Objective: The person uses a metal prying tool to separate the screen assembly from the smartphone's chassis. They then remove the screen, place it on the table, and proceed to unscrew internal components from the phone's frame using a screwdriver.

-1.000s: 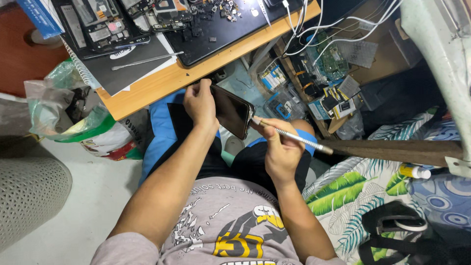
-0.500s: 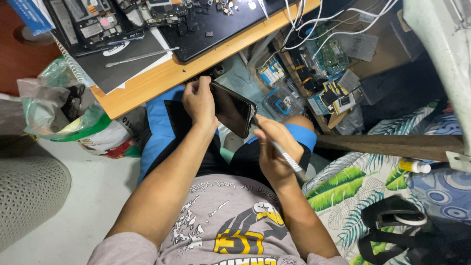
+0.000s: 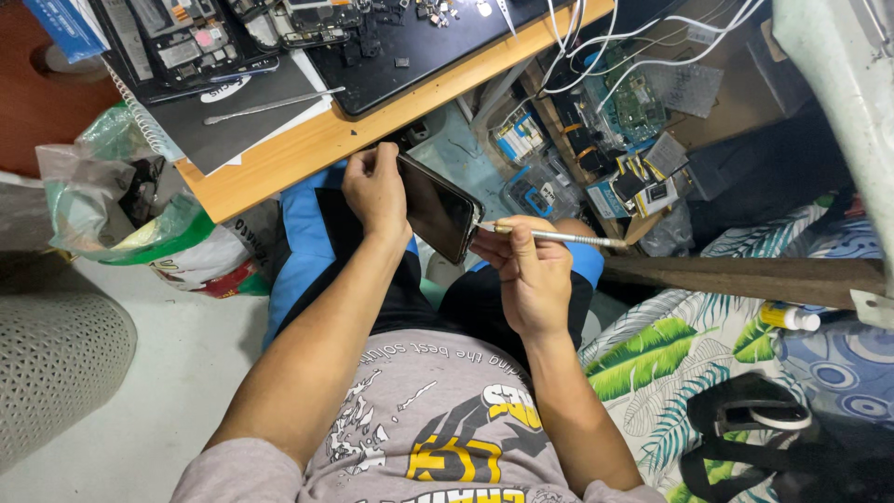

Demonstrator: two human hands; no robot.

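Observation:
My left hand [image 3: 374,189] grips a dark smartphone [image 3: 440,207] by its left edge, holding it tilted over my lap just below the wooden desk edge. My right hand [image 3: 527,273] holds a thin metal pry tool [image 3: 559,237] like a pen. The tool's tip touches the phone's lower right edge. My knees in blue-trimmed shorts lie beneath both hands.
The wooden desk [image 3: 317,142] above carries a black mat [image 3: 410,47] with opened phones, small parts and a metal spudger [image 3: 272,105]. Boxes of parts and circuit boards [image 3: 615,140] lie under the desk. A green plastic bag [image 3: 121,214] sits left; a leaf-print cloth [image 3: 670,363] and black strap right.
My right hand has turned the pry tool from pointing down-right to lying nearly level, its tip now at the phone's edge. The left hand keeps the phone in place.

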